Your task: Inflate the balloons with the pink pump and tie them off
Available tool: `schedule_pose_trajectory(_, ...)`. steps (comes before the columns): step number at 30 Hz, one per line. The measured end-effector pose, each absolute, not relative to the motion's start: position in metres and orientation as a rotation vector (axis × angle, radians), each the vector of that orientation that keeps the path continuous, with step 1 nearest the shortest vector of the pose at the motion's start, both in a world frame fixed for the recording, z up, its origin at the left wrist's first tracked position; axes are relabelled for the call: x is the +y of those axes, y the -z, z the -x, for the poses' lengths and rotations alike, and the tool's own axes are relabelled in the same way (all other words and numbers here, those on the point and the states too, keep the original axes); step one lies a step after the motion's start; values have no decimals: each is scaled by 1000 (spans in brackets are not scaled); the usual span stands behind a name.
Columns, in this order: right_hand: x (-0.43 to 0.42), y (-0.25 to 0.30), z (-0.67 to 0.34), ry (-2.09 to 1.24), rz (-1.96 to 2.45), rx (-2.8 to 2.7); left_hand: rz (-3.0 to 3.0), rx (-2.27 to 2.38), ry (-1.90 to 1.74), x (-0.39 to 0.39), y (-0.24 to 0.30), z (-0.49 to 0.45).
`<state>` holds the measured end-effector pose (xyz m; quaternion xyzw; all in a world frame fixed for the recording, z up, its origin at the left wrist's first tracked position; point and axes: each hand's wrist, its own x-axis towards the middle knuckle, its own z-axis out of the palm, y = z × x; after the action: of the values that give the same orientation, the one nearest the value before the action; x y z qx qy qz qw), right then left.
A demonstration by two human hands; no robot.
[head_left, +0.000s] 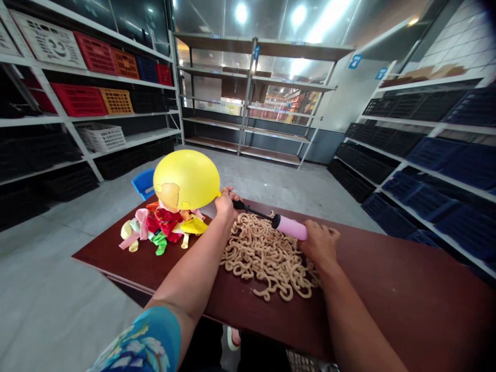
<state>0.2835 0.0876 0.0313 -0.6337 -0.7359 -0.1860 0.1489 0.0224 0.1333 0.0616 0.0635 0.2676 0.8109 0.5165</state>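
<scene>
A yellow balloon [189,178], swollen with air, points its neck toward my left hand [227,201]. The fingers of that hand are closed around the neck, where the black end of a hand pump [291,227] meets it. My right hand [320,243] is wrapped around the far end of the pump's pink barrel, and a black rod shows between the two hands. Limp balloons [165,225] of several colours lie heaped below the yellow one. Under the pump spreads a pile of beige, curled rope-like pieces [267,253]; what they are made of I cannot tell.
All this is on a dark red-brown table [391,289]. A blue chair [142,183] stands past its left corner. Shelves with red crates [79,99] line the left, a metal rack [244,93] stands at the back, and dark blue crates [457,160] fill the right shelves.
</scene>
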Motion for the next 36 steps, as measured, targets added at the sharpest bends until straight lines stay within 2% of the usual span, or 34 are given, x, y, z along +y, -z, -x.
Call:
schedule_pose_trajectory(10, 79, -29, -257, 508, 1635, -2198, -184, 592, -1795, 125, -53, -64)
schedule_pose_trajectory(23, 93, -29, -295, 459, 1856, -2108, -167, 579, -1952, 134, -64, -10)
schedule_pose_trajectory(36, 79, -31, -260, 501, 1682, -2190, -232, 560, -1819, 121, -56, -70)
